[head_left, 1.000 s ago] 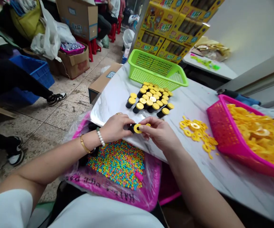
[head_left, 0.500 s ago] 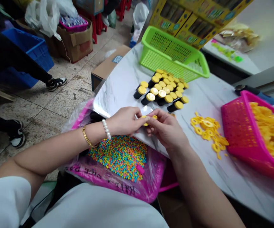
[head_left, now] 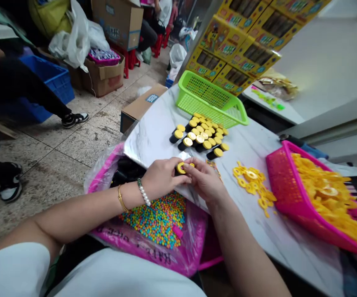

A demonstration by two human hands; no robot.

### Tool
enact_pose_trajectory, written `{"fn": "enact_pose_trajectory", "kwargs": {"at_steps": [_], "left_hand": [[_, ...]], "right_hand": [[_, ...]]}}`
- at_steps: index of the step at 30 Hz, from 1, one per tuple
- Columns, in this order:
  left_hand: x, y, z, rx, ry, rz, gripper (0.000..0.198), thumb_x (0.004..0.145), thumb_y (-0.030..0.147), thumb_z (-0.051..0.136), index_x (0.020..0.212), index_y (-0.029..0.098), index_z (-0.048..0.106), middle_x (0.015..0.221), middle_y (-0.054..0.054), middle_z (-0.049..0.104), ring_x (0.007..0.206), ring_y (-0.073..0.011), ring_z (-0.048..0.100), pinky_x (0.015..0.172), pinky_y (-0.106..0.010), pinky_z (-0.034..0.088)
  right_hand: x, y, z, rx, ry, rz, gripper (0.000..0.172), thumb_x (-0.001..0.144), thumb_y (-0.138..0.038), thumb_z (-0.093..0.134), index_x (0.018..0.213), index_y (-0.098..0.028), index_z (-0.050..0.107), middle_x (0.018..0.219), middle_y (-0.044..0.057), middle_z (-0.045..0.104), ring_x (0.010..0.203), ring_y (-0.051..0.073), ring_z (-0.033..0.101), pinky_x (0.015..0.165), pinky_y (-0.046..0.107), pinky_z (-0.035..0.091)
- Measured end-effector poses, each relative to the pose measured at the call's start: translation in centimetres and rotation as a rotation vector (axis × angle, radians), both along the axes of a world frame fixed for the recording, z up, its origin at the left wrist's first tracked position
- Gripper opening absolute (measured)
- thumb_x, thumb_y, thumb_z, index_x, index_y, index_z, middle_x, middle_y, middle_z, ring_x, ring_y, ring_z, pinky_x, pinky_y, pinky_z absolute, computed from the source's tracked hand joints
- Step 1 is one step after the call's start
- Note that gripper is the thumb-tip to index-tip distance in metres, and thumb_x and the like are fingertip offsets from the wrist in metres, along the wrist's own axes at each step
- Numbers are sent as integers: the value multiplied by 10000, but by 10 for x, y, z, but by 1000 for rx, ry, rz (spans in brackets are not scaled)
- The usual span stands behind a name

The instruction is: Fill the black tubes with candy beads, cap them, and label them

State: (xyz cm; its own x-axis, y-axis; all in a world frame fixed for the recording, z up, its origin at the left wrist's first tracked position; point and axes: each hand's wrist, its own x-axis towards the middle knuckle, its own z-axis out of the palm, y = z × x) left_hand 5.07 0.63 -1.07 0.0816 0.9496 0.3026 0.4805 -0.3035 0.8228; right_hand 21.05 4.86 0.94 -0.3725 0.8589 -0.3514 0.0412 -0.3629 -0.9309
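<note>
In the head view, my left hand (head_left: 161, 178) is closed around a small black tube with a yellow ring-shaped top (head_left: 180, 168). My right hand (head_left: 205, 180) meets it at the table's front edge, fingertips pinched on a small yellow plastic piece (head_left: 192, 165) against the ring. My fingers cover most of the tube. Just beyond them, several black tubes with yellow caps (head_left: 199, 138) stand grouped on the marbled table. Loose yellow plastic rings (head_left: 252, 181) lie to the right. Below my wrists, a plastic-lined pink tray (head_left: 193, 264) holds multicoloured beads (head_left: 156, 220) and black tubes (head_left: 129, 170).
A green basket (head_left: 211, 97) stands behind the capped tubes. On the right is a pink basket (head_left: 279, 181) full of yellow pieces. Yellow boxes (head_left: 224, 49) are stacked at the back. A cardboard box (head_left: 141, 103) adjoins the table's left side; another person's legs (head_left: 39, 88) extend at far left.
The view has shifted, so the table's things sit lower and further left. Between my hands, the tube's ring top now faces me more plainly. Both hands stay close together.
</note>
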Motion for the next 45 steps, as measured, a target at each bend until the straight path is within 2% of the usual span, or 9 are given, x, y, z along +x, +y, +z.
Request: {"fn": "enact_pose_trajectory", "kwargs": {"at_steps": [4, 7, 13, 17, 23, 27, 33, 39, 45], "left_hand": [[-14, 9, 13, 193, 118, -6, 219, 850, 345, 728, 964, 158, 734, 871, -39, 597, 756, -149, 567, 729, -301, 495], [-23, 22, 20, 218, 167, -63, 198, 879, 358, 689, 924, 172, 738, 849, -23, 566, 759, -149, 546, 733, -301, 481], [-18, 18, 1, 97, 179, -137, 257, 867, 391, 702, 976, 160, 731, 873, -25, 592, 753, -141, 564, 715, -285, 484], [-14, 17, -5, 66, 213, -99, 327, 829, 403, 739, 1029, 145, 721, 955, -54, 639, 784, -156, 600, 720, -295, 501], [-16, 17, -1, 81, 191, -132, 244, 829, 335, 722, 995, 156, 724, 925, -43, 643, 766, -148, 598, 734, -295, 504], [-16, 19, 2, 81, 178, -160, 192, 826, 282, 711, 962, 148, 728, 887, -35, 637, 734, -140, 579, 709, -287, 488], [-17, 20, 4, 70, 161, -184, 165, 838, 291, 710, 932, 157, 728, 879, -34, 630, 730, -138, 585, 702, -280, 478], [-20, 20, 4, 42, 173, -228, 156, 870, 314, 691, 908, 165, 718, 828, -21, 616, 720, -139, 577, 698, -275, 475], [-22, 18, 4, 39, 188, -237, 203, 865, 341, 709, 962, 163, 716, 834, -25, 616, 726, -150, 587, 688, -282, 480]], "right_hand": [[-5, 11, 15, 14, -4, 37, 464, 626, -387, 896, 863, -188, 551, 651, -44, 613, 508, 65, 558, 470, 176, 446], [-11, 19, 19, 99, -19, 32, 400, 678, -353, 860, 853, -206, 532, 634, -50, 598, 492, 86, 566, 482, 223, 500], [-4, -5, 2, 76, -46, -75, 369, 751, -476, 783, 893, -201, 582, 602, -50, 563, 454, 68, 499, 435, 210, 468], [8, -1, 8, 18, 85, -164, 396, 673, -422, 831, 900, -150, 653, 601, -55, 522, 487, 44, 492, 411, 149, 377], [14, 22, 15, -204, 97, 136, 410, 686, -350, 821, 1013, -197, 629, 438, -136, 360, 343, 21, 217, 333, 129, 121], [14, 31, 20, -200, 45, 312, 455, 752, -437, 787, 1097, -188, 627, 409, -141, 355, 316, 14, 190, 337, 138, 118], [12, 29, 28, -164, 86, 299, 445, 773, -403, 763, 1135, -214, 586, 478, -114, 439, 329, 35, 284, 340, 155, 184], [15, 29, 29, -143, 22, 358, 441, 719, -361, 822, 1074, -201, 616, 543, -100, 443, 383, 24, 274, 358, 157, 177], [22, 33, 23, -209, 66, 350, 411, 803, -401, 746, 1126, -210, 578, 537, -96, 450, 376, 46, 342, 348, 160, 219]]}}
